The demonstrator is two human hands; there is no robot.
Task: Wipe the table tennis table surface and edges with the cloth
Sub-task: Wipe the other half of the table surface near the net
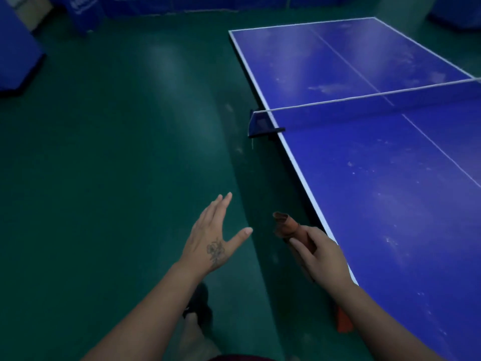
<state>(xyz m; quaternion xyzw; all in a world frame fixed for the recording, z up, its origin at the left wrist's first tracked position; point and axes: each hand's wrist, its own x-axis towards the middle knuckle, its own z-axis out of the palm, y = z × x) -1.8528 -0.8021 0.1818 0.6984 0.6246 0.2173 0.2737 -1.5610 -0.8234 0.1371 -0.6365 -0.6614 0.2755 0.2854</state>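
Note:
A blue table tennis table with white edge lines fills the right side, its surface marked with pale dusty smudges. The net crosses it, clamped at the near side by a dark post. My right hand grips a rolled brown-orange cloth just left of the table's long edge, above the floor. My left hand hovers to the left of the cloth with fingers straight and spread, holding nothing.
Green floor stretches to the left of the table. Blue barrier boards stand along the far wall and at the left. A dark shoe shows below my left forearm. An orange object lies under the table edge.

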